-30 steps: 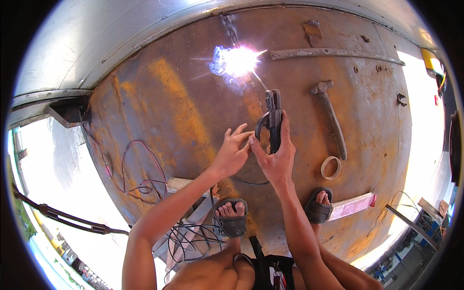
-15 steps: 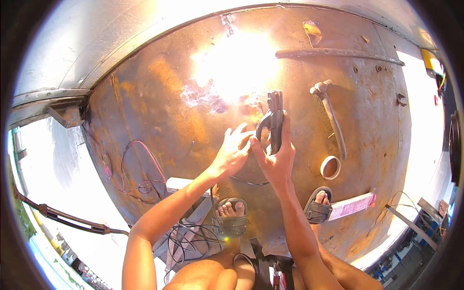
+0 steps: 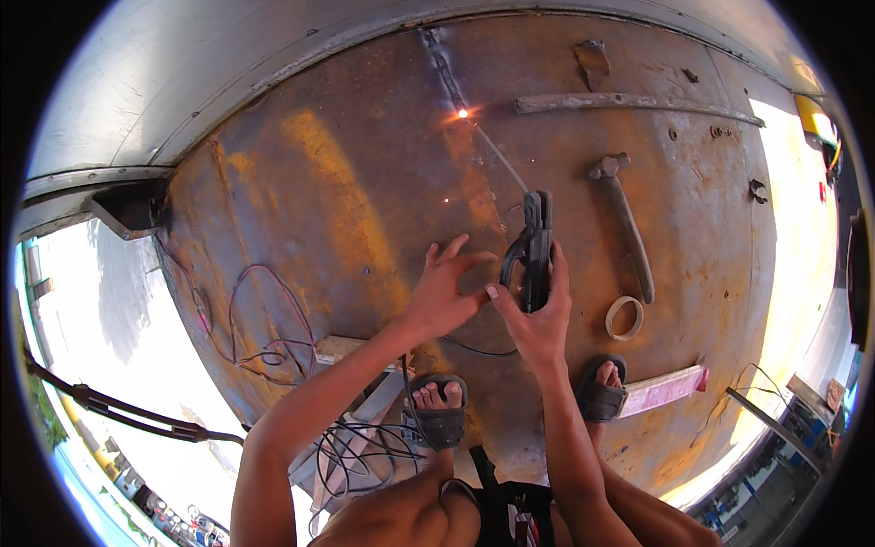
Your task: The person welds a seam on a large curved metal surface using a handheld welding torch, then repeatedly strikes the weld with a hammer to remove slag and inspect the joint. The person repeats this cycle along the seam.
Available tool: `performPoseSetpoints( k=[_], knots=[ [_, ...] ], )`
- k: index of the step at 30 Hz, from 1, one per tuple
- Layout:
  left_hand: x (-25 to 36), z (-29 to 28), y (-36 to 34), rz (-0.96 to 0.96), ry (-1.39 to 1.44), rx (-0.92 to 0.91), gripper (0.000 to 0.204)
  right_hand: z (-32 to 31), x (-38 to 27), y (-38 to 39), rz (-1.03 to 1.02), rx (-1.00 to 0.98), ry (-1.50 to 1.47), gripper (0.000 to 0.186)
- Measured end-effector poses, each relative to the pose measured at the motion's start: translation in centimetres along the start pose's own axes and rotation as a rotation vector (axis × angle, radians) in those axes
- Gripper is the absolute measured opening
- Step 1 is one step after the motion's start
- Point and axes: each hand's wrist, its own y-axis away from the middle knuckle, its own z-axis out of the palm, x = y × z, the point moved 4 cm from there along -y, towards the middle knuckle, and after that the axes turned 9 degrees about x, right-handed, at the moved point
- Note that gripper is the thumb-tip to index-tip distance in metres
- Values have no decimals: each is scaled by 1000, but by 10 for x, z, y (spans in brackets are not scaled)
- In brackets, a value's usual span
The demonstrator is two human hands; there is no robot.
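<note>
My right hand (image 3: 540,310) is wrapped round a black electrode holder (image 3: 536,251). A thin welding electrode (image 3: 501,155) runs from its jaws up and left to a small glowing orange spot (image 3: 463,114) on the rusty steel plate (image 3: 401,173). Above that spot a dark, rough weld bead (image 3: 440,64) follows a seam toward the far wall. My left hand (image 3: 447,290) hovers just left of the holder, fingers apart and holding nothing; its fingertips come near the holder's lever, and I cannot tell whether they touch it.
Right of the holder lie a hammer (image 3: 627,223) and a ring (image 3: 624,318). A long metal bar (image 3: 638,102) lies beyond. Near my sandalled feet are a pinkish-white box (image 3: 665,392), tangled black cables (image 3: 360,451) and a wooden block (image 3: 342,350). Thin red wire (image 3: 273,271) loops at left.
The blinding arc glare and smoke have gone, leaving a small glow. The electrode holder and my right hand have shifted slightly right and nearer me. My left hand stays close by.
</note>
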Motion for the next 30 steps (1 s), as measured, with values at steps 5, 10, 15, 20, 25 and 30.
performPoseSetpoints(
  k=[5,10,15,20,25,30],
  knots=[
    [-2,0,2,41,-16,-23,52,-2,-9,1,158,-94,92,98],
    [-3,2,1,85,22,7,49,5,-6,-1,-13,-38,71,100],
    [-8,3,1,102,36,36,46,12,-7,-4,-22,-38,77,99],
    [-4,1,2,73,22,36,46,12,-6,-3,8,-48,87,99],
    [-7,3,2,88,22,32,46,11,-7,-4,-19,-48,92,99],
    [-8,3,0,67,53,2,44,14,-7,-6,-48,-37,90,98]
  ],
)
